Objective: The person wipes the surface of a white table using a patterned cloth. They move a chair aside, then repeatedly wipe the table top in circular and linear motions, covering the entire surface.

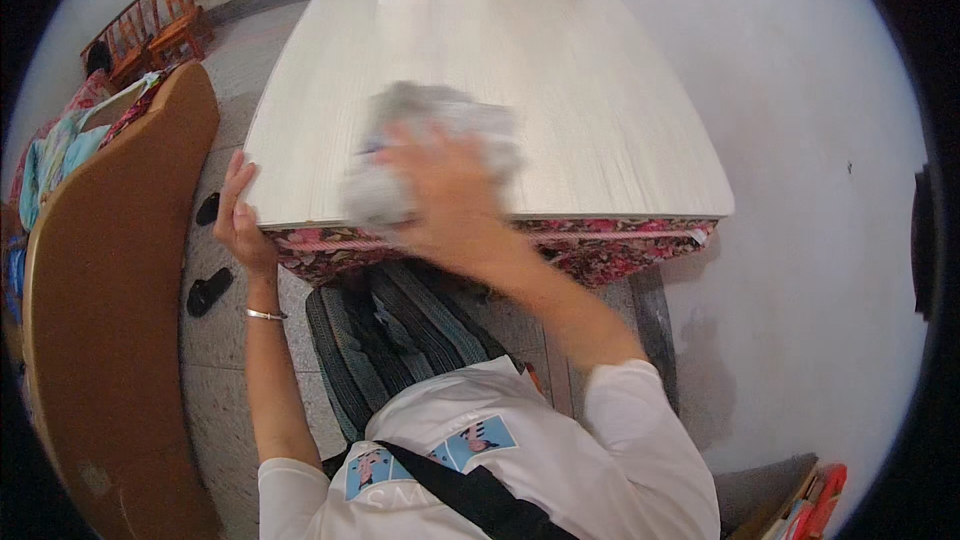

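A white-topped table [580, 70] with a faint wood-grain surface stands in front of me. My left hand [238, 208] holds the near left corner of its top, fingers up along the edge. A silver bangle circles that wrist. Over the near part of the tabletop, my right hand [445, 175] grips a bunched grey-white cloth [375, 190] from above. Both the cloth and this hand are smeared by motion, so single fingers are hard to make out. Floral red-and-dark fabric [610, 255] shows under the near edge of the top.
To the left stands a tall brown curved-edged board [120, 290], with clothes [65, 150] piled behind it. Black slippers [208, 292] lie on the tiled floor. Wooden chairs [175, 15] stand far left. A white wall [800, 140] runs close along the right.
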A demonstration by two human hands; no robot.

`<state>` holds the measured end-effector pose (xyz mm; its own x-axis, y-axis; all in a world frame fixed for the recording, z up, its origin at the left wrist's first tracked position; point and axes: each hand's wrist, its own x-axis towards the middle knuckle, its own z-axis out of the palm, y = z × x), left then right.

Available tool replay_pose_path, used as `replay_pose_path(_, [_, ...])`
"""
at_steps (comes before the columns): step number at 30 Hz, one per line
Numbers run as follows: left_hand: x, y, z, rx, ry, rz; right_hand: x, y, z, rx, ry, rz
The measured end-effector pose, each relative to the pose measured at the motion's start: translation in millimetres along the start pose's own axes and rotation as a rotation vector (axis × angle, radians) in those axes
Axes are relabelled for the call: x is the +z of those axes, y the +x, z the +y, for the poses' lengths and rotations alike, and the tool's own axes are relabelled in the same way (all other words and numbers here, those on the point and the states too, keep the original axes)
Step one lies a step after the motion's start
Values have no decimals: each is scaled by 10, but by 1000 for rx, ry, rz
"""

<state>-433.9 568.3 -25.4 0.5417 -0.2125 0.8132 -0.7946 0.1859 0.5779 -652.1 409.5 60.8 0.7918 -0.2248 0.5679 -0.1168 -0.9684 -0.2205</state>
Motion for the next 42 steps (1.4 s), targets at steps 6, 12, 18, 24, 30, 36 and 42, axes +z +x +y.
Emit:
replay_pose_path(6, [144, -25, -34, -124, -286, 22, 522, 519, -739, -58, 122, 55])
replay_pose_path(12, [54, 29, 21, -39, -93, -57, -84, -194, -10, -114, 12, -19])
replay_pose_path(18, [-35, 50, 62, -43, -96, -43, -1221, -1205, 1247, 177, -70, 154])
replay_pose_path(24, [84, 26, 86, -80, -88, -31, -1856, -1601, 2109, 747, -67, 287])
replay_pose_path(30, [70, 22, 68, -82, -94, -9, -1213, -1007, 1418, 324, -144, 46])
replay_pose_path(36, [62, 37, 91, -72, -62, -14, -535, -95, 702, 9, 124, -307])
replay_pose_path(42, [40, 28, 111, -92, -35, 3, 176, 981, 963, -94, 197, -328])
